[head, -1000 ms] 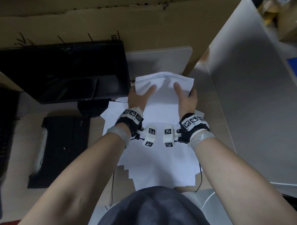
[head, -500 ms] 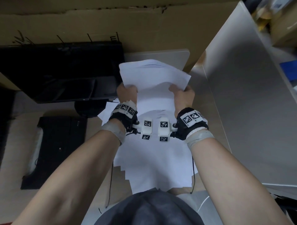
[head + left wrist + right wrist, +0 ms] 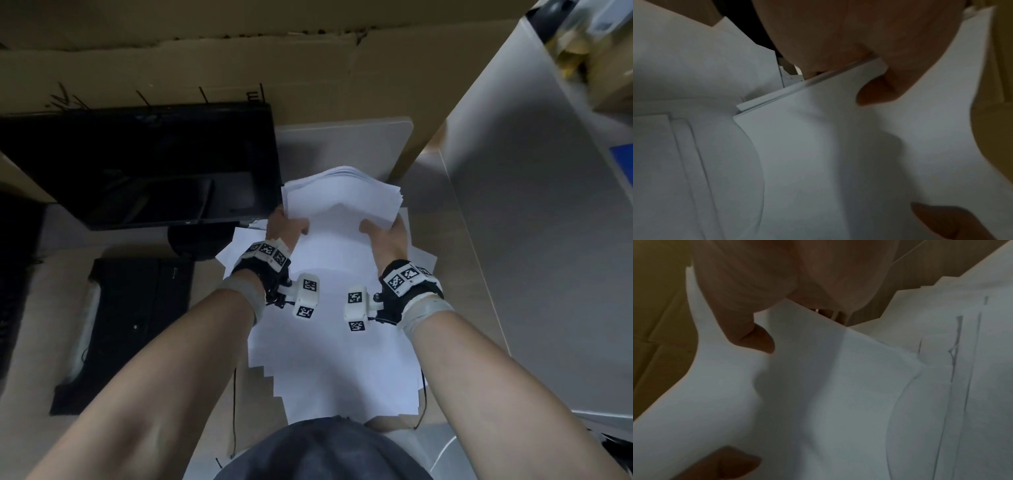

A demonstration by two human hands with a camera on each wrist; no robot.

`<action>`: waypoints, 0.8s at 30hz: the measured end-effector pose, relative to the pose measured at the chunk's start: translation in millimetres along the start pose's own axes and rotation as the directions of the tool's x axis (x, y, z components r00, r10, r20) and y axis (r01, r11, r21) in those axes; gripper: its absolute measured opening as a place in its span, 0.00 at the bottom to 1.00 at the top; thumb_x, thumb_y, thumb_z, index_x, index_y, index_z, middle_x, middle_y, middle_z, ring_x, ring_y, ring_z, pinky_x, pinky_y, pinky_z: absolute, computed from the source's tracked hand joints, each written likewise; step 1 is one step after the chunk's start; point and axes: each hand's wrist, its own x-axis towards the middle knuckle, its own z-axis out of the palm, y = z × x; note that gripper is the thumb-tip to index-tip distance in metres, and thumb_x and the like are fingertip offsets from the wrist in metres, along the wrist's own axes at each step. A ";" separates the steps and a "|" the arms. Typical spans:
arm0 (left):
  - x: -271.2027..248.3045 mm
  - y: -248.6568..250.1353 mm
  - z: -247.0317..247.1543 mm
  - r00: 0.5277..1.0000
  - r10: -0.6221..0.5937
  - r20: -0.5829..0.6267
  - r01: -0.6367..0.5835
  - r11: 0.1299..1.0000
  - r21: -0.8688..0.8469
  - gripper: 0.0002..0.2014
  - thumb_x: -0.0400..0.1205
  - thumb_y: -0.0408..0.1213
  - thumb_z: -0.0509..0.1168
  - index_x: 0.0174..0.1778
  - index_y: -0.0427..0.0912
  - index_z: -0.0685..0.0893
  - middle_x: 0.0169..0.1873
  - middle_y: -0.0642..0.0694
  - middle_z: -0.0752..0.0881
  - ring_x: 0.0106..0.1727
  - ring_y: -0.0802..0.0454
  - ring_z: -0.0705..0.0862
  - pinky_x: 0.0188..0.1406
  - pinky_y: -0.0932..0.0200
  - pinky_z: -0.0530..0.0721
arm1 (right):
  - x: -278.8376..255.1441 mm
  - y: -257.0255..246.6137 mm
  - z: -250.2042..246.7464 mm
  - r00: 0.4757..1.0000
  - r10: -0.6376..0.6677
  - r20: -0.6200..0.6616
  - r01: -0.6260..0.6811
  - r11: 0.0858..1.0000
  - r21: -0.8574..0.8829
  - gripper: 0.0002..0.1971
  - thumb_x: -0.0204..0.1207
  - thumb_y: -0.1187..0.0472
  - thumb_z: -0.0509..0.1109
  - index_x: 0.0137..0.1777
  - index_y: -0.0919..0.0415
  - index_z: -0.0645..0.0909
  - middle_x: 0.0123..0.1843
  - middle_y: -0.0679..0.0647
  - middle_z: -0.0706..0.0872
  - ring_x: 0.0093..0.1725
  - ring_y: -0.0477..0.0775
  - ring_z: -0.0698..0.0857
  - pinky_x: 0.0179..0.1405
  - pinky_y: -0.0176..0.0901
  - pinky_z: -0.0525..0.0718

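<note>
Paper stack point(image 3: 342, 195), one, blank white sheets; fingers of left hand point(image 3: 286, 228) and right hand point(image 3: 387, 236) pinch its side edges.

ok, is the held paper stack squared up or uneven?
Uneven: the paper stack shows staggered sheet edges at its far side.

Black flat monitor point(image 3: 137, 164) far left, black rectangular slab point(image 3: 137, 325) near left (kind unclear), brown cardboard sheet point(image 3: 205, 68) far, pale grey panel point(image 3: 548, 257) right.
</note>
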 end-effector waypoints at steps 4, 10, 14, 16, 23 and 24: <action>10.4 -14.7 -5.8 0.999 -0.039 -0.016 0.040 0.998 0.049 0.13 0.66 0.16 0.64 0.32 0.39 0.74 0.30 0.46 0.78 0.32 0.48 0.76 0.30 0.63 0.75 | 6.9 2.7 3.0 1.000 0.016 0.002 -0.016 1.000 -0.007 0.21 0.70 0.71 0.72 0.64 0.59 0.80 0.54 0.52 0.89 0.48 0.45 0.86 0.43 0.37 0.82; 23.5 -26.2 -11.1 0.996 -0.073 -0.053 0.076 0.996 0.051 0.14 0.67 0.18 0.67 0.26 0.39 0.72 0.27 0.46 0.78 0.30 0.48 0.75 0.26 0.66 0.72 | 16.9 9.7 3.5 0.998 0.067 -0.004 -0.067 0.998 -0.018 0.18 0.67 0.76 0.70 0.57 0.61 0.82 0.48 0.53 0.89 0.43 0.48 0.85 0.37 0.35 0.81; 31.9 -37.2 -0.8 0.994 -0.112 0.017 0.111 0.991 0.072 0.14 0.66 0.16 0.67 0.28 0.39 0.75 0.29 0.46 0.80 0.36 0.44 0.78 0.32 0.62 0.76 | 21.8 12.3 8.4 0.993 0.114 0.019 -0.113 0.993 -0.036 0.13 0.67 0.75 0.69 0.48 0.59 0.83 0.43 0.52 0.87 0.42 0.51 0.84 0.40 0.39 0.81; 36.1 -39.5 4.1 0.991 -0.135 0.015 0.135 0.990 0.029 0.14 0.67 0.15 0.67 0.28 0.39 0.76 0.29 0.46 0.80 0.37 0.45 0.77 0.32 0.62 0.75 | 23.8 10.6 12.4 0.992 0.117 0.035 -0.116 0.992 -0.048 0.11 0.70 0.73 0.70 0.50 0.61 0.84 0.43 0.52 0.87 0.41 0.50 0.84 0.39 0.38 0.81; 43.2 -42.0 -8.9 0.996 -0.085 -0.027 0.087 0.993 0.082 0.28 0.72 0.45 0.75 0.63 0.32 0.81 0.57 0.45 0.85 0.55 0.44 0.82 0.56 0.54 0.79 | 16.9 5.7 8.8 0.999 0.041 -0.010 -0.041 0.999 -0.021 0.06 0.75 0.62 0.76 0.50 0.54 0.84 0.46 0.47 0.90 0.45 0.46 0.88 0.43 0.39 0.84; 40.1 -43.7 -11.7 0.996 -0.094 -0.012 0.094 0.989 0.114 0.38 0.69 0.54 0.74 0.70 0.34 0.78 0.64 0.44 0.83 0.63 0.43 0.82 0.65 0.50 0.78 | 12.7 3.8 8.1 0.999 0.042 -0.013 -0.042 0.999 -0.002 0.05 0.75 0.62 0.76 0.48 0.53 0.84 0.46 0.47 0.90 0.44 0.45 0.89 0.40 0.37 0.84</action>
